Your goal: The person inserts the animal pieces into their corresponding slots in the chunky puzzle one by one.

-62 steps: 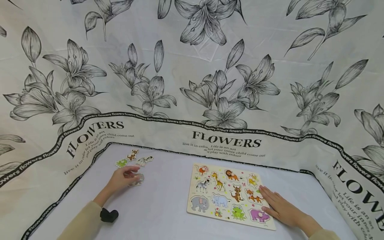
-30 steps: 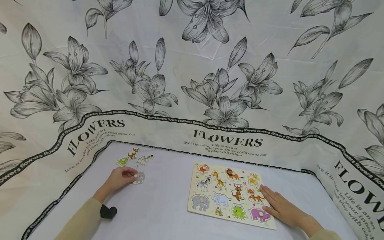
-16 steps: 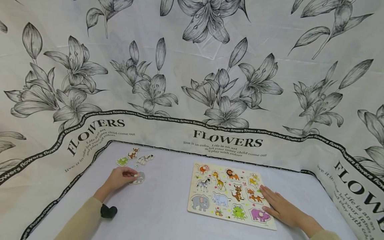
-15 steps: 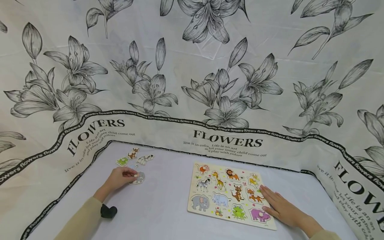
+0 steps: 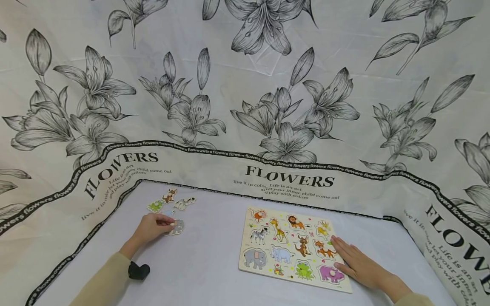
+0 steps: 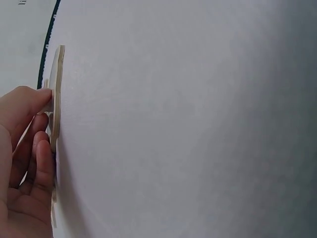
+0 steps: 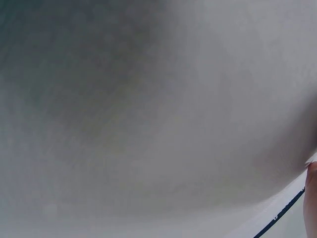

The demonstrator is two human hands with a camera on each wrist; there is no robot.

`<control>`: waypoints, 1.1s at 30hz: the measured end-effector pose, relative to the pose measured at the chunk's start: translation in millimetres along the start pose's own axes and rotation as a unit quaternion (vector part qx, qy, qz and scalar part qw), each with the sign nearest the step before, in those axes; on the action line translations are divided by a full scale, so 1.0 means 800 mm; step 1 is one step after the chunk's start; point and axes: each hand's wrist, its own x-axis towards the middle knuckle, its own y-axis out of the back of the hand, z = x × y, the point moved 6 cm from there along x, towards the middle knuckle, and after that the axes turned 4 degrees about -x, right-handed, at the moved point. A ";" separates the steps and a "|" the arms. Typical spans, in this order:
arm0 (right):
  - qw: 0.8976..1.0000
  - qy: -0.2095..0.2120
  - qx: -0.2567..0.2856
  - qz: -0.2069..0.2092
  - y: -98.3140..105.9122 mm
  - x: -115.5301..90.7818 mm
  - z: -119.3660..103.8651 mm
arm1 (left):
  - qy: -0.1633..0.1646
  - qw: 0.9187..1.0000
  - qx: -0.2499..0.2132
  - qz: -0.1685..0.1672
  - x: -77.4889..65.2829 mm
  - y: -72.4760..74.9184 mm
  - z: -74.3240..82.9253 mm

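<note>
My left hand (image 5: pixel 153 227) pinches a grey elephant puzzle piece (image 5: pixel 177 228) by its knob, at the left of the table. Seen edge-on in the left wrist view, the wooden piece (image 6: pixel 58 99) stands tilted against the thumb and fingers. A pale blue piece (image 5: pixel 168 212) lies just behind that hand, partly hidden. Flat at the right edge of the wooden animal puzzle board (image 5: pixel 268 273), my right hand (image 5: pixel 357 261) rests with straight fingers. A purple hippo piece (image 5: pixel 331 274) with a knob sits in the board near its thumb. The right wrist view shows little beyond blurred tablecloth.
Behind the left hand lie a frog piece (image 5: pixel 155 206), a kangaroo piece (image 5: pixel 169 195) and a zebra piece (image 5: pixel 185 203). A black heart-shaped object (image 5: pixel 138 271) is by the left sleeve. A flower-printed cloth (image 5: pixel 214 119) rises behind the white table surface (image 5: pixel 203 255).
Two seconds ago the left hand hovered over the elephant piece; now it pinches the knob. Over the last second the hand and piece have hardly moved. The right hand stays on the board.
</note>
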 end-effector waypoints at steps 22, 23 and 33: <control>1.000 -0.009 0.013 -0.011 0.005 0.001 -0.002 | 0.009 1.000 -0.003 -0.007 0.001 -0.020 0.034; 1.000 -0.009 0.013 -0.012 0.006 0.001 -0.002 | 0.010 1.000 -0.006 -0.009 0.001 -0.022 0.037; 1.000 -0.014 0.014 -0.014 0.006 0.001 -0.003 | 0.005 1.000 -0.014 -0.018 0.002 -0.041 0.052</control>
